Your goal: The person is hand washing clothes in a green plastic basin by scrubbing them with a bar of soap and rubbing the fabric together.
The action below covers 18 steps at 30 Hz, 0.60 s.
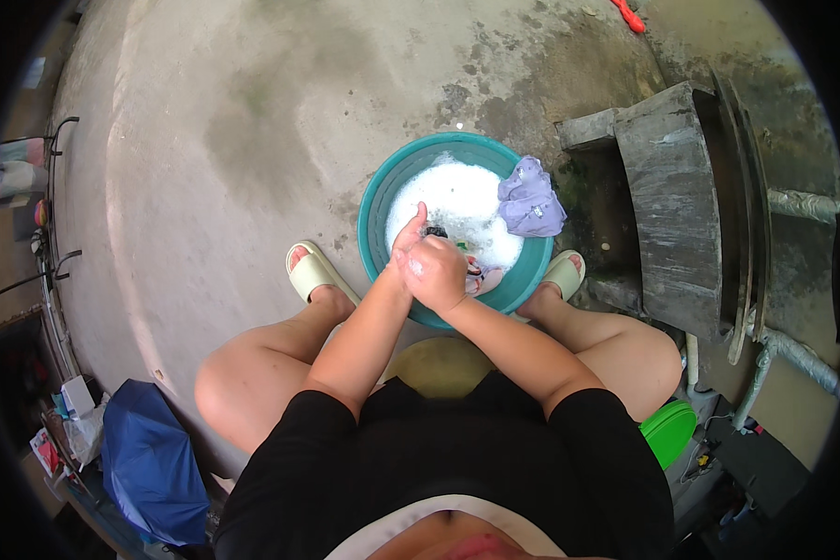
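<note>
My left hand [409, 236] is over the near part of a round teal plastic tub [369, 234], its thumb raised. My right hand [435, 271], with suds on its back, is curled over the palm side of my left hand, and the two touch. Whether anything lies between them is hidden. White foam [455, 189] covers water in the tub. Multicoloured wet cloth [486, 280] shows just right of my hands, and a small dark item [435, 231] beyond them. A lavender cloth [532, 199] is draped over the tub's right rim.
A concrete block structure [668, 210] stands right of the tub, with wrapped pipes [801, 360] behind it. Green slippers [311, 271] are on my feet, either side. A blue umbrella [154, 462] is at lower left, a bright green plastic item [668, 434] at lower right, a red object [628, 15] at top right.
</note>
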{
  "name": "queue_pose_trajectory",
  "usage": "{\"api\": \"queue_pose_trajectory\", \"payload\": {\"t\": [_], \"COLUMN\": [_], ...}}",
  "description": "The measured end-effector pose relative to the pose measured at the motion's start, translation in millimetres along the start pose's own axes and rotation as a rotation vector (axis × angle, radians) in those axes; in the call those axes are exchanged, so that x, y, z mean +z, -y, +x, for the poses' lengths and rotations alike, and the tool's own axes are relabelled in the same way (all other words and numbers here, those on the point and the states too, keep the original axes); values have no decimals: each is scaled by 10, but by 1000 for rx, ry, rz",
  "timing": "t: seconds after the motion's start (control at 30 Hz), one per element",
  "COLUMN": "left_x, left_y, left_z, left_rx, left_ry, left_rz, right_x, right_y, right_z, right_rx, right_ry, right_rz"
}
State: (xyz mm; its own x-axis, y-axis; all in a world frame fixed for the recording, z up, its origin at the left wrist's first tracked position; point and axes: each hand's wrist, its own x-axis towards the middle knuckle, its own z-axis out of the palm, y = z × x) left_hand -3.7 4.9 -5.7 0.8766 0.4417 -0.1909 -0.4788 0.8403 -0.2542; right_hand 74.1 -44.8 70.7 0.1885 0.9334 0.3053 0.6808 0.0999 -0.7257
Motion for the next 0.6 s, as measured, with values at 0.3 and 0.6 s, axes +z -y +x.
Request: {"api": "queue_pose_trajectory", "payload": {"t": [0.3,0.6], "left_x": [377,400], "left_y": [30,36], "left_z": [-88,12], "left_rx": [21,576], "left_ry": [-77,-912], "left_rz": [174,450], "right_x": [26,187], "right_y": [125,-1339], "right_z": [-39,86], "right_rx": [51,498], "right_ry": [87,169], "right_rz": [89,-270]}}
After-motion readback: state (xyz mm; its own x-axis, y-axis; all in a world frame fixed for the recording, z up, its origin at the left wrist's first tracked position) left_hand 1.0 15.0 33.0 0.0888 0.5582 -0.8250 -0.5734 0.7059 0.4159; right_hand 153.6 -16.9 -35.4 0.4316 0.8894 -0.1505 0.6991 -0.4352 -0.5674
